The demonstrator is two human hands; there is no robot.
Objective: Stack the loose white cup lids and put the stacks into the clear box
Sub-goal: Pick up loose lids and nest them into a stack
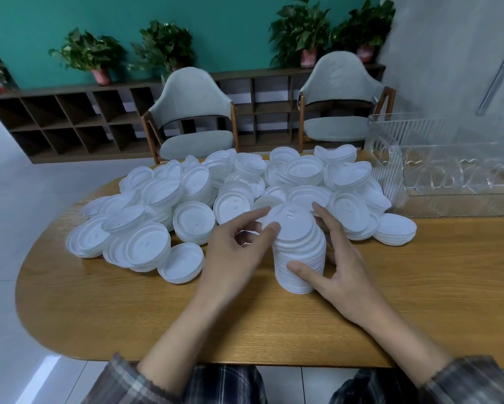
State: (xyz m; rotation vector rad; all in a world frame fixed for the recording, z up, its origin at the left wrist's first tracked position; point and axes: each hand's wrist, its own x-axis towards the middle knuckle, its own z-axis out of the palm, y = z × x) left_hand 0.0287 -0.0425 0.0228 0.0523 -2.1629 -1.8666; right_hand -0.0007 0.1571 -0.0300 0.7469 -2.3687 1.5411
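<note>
The fingers of your right hand (342, 259) are mostly hidden behind the stack (298, 249), so you cannot see where they press. The clear box (448, 167) runs off the right edge, and its ribbed walls blur whatever is inside. The pile of loose lids (186, 196) buries its lower layers; the stack's count is unreadable.

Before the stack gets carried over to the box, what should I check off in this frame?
1. Stack standing on the table: ok.
2. Grip: left hand pinches the top lid, right hand wraps the side: ok.
3. Lids nested evenly all the way up: cannot tell.
4. Clear box open-topped, no lids seen inside: ok.
5. Loose lids all stacked: not ok, many lie unstacked.
</note>
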